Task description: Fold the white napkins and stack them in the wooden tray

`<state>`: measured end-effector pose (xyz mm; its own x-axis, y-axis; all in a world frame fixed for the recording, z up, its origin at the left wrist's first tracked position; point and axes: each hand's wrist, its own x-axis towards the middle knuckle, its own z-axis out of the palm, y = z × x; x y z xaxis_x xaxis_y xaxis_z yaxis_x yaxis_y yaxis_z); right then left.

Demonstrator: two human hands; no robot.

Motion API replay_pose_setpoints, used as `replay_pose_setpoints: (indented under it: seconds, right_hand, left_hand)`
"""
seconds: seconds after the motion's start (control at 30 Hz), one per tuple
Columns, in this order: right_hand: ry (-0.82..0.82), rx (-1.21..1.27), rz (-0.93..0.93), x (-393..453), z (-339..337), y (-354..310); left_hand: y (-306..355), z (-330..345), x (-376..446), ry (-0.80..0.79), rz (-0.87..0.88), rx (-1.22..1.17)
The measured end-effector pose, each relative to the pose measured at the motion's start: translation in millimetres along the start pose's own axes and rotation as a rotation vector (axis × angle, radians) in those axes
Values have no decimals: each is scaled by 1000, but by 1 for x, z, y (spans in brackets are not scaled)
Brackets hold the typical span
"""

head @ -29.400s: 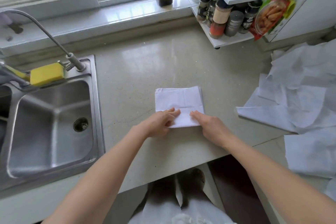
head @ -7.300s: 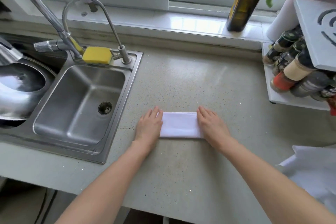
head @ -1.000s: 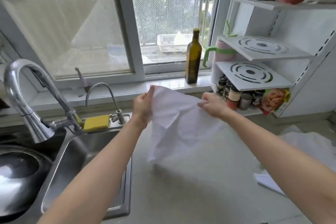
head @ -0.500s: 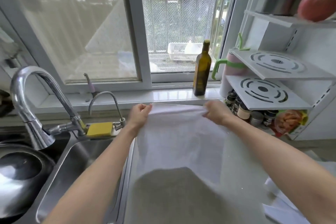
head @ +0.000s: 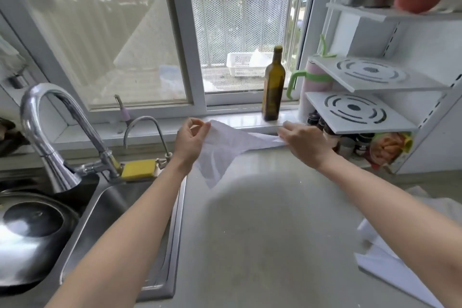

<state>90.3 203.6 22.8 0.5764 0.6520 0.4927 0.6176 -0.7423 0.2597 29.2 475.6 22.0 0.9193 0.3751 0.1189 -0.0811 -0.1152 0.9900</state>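
I hold one white napkin [head: 225, 147] in the air above the grey counter [head: 262, 232], in front of the window sill. My left hand [head: 191, 140] pinches its left top corner. My right hand [head: 303, 141] grips the right edge, pulled out towards the spice rack. The cloth hangs twisted, with a loose point drooping below my left hand. More white napkins [head: 390, 265] lie unfolded at the counter's right edge. No wooden tray shows in this view.
A steel sink [head: 112, 207] with a tall tap [head: 50, 127], a small tap and a yellow sponge [head: 138, 169] lies left. A dark bottle [head: 273, 87] stands on the sill. A white rack [head: 357, 112] with spice jars stands at the right.
The napkin, held spread flat between both hands half a second ago, now hangs twisted and narrower. My hands have moved further apart and slightly higher. The head has tilted a little.
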Motion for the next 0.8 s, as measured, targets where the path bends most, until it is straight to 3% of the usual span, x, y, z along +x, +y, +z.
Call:
replay_pose_setpoints:
  seconds: [0.1,0.23,0.37,0.47,0.67,0.8]
  right_hand:
    - [-219,94,-65,-51,25,-18]
    - [-768,152,72,-104,56,-51]
    - [-1142,182,66,-133,72,-84]
    - [-1424,310,102,-139,67,-96]
    - [-1625,371,160,-144,60,-93]
    - [-1478,672,356,-139,70,-88]
  left_hand:
    - [-43,-9,-29,-104,-92,66]
    - [-110,-18,-75,-275,-278,318]
    - [-152,-19,-115,-365,-430,562]
    - [-166,-22,-135,-524,-505,757]
    - [-168,-28,-153,-730,-575,905]
    - [-177,-25,-148,-488,-526,812]
